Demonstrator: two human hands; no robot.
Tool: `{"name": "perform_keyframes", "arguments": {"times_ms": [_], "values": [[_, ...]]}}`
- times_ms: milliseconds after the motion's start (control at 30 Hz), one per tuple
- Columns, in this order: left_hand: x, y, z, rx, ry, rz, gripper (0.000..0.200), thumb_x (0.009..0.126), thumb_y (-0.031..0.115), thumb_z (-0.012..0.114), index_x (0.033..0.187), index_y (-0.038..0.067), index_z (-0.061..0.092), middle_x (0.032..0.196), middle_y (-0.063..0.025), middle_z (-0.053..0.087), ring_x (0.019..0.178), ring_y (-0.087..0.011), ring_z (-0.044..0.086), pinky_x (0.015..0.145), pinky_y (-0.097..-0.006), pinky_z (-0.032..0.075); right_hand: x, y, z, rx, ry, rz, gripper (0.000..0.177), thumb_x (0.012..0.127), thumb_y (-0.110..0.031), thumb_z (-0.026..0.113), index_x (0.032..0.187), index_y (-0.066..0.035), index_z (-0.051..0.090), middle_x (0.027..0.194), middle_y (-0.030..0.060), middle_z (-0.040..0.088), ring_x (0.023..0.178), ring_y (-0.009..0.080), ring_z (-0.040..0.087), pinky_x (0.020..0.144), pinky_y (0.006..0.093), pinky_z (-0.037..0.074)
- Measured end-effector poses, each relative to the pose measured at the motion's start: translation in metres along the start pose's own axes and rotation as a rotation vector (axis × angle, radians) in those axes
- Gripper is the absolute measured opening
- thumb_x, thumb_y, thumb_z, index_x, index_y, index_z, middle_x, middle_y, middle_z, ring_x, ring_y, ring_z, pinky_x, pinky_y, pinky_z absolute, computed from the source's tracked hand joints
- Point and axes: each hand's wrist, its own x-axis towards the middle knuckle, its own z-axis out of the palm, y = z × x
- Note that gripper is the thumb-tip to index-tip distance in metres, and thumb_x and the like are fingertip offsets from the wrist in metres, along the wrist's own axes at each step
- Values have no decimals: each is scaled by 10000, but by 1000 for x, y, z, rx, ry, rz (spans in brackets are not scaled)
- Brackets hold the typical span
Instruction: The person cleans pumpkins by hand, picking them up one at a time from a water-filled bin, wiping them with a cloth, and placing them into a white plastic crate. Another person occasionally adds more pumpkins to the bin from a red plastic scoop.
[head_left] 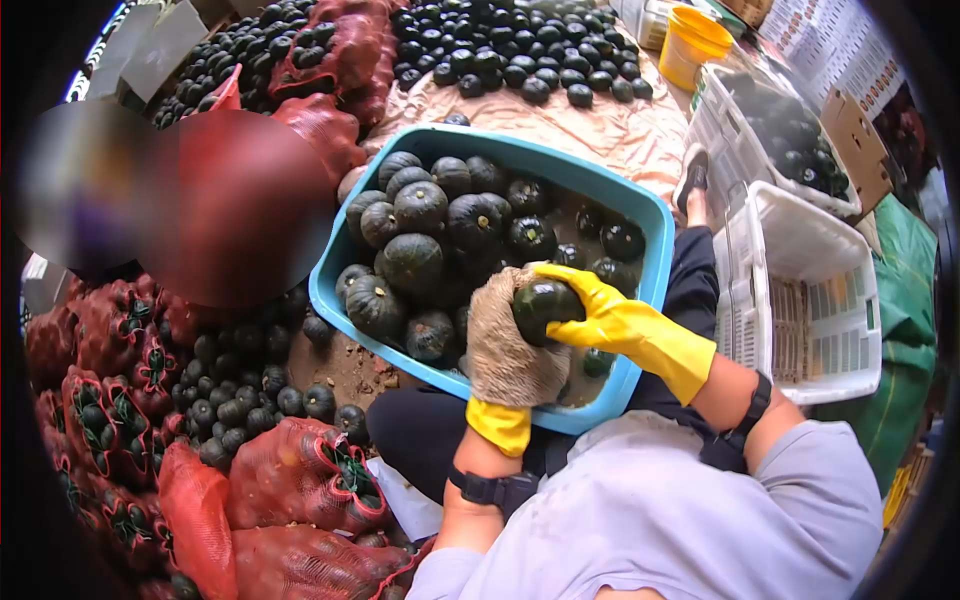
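Over the blue tub [655, 260], a glossy dark green pumpkin [543, 308] is held between my two hands. My right hand [630, 325], in a yellow rubber glove, has its fingers curled round the pumpkin's right side. A brown cloth mitt [525, 370] covers my left hand [500, 335], which is cupped against the pumpkin's left side; its fingers are hidden, and a yellow glove cuff [500, 425] shows below. Duller pumpkins [420, 205] are heaped at the tub's left. Shinier, wet-looking ones [532, 237] sit in murky water at its right.
Red mesh sacks [300, 475] and loose pumpkins [235, 405] crowd the left. More pumpkins [520, 50] lie on a pale sheet behind the tub. White crates [820, 290], one holding pumpkins, and a yellow bucket [693, 45] stand right. Blurred patches hide the upper left.
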Motion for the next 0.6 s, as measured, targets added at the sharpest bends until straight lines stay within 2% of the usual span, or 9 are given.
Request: {"name": "perform_keyframes", "arguments": {"times_ms": [33,67,167,233,300,333,367,400,600], "values": [[1,-1,-2,-56,-9,21,790,642,233,923,1338,67,589,1248,-178,675,1146,-414,670,962,-464,549,-5,-9,1,-68,-52,77,742,901,-224,856,1551,-111,518,1412,154,669,1304,254,644,1111,374,502],[2,-2,-5,-112,-19,41,851,583,240,953,1333,68,589,1227,-172,686,1126,-420,675,952,-470,553,-3,-30,-7,91,-131,275,738,883,-253,872,1532,-151,535,1453,122,638,1340,253,620,1110,371,502],[-5,0,8,33,-45,-133,870,558,253,975,1327,81,605,1139,-159,727,1072,-422,698,929,-485,565,-5,16,30,1012,71,486,664,917,-315,851,1502,-197,559,1407,75,644,1290,225,627,1029,418,555],[-14,-6,26,159,18,-272,854,572,256,970,1333,97,617,1123,-159,740,1050,-414,709,911,-492,562,-5,11,50,893,354,544,608,917,-307,849,1446,-149,594,1396,105,651,1264,223,640,1013,428,566],[-10,-3,28,151,51,-144,887,570,255,964,1363,92,603,1185,-184,714,1116,-428,681,944,-485,552,-3,-1,19,0,190,254,627,892,-264,861,1430,-86,593,1376,138,665,1243,234,654,1035,415,556],[-12,-4,27,163,51,-67,902,568,252,960,1376,87,595,1216,-196,699,1150,-437,665,962,-481,547,-1,-14,7,58,102,225,662,853,-188,877,1428,-41,584,1363,165,673,1224,240,663,1062,403,542],[-7,-5,16,208,30,49,916,567,246,956,1387,77,585,1250,-209,680,1186,-448,644,981,-476,540,-2,-14,12,112,108,5,719,820,-131,888,1457,-46,565,1351,155,676,1224,230,659,1079,390,530],[-3,-3,0,63,-140,-9,910,578,212,933,1396,55,565,1297,-216,644,1222,-458,616,1033,-472,526,-6,-12,14,93,98,22,741,819,-122,890,1476,-57,551,1348,144,674,1229,226,654,1082,381,524],[-10,-13,11,-174,-26,-108,858,608,180,898,1390,59,568,1288,-200,635,1182,-403,644,1084,-452,513,-7,2,11,496,-2,346,729,890,-177,869,1521,-112,509,1390,88,649,1279,209,632,1071,383,532]]}}
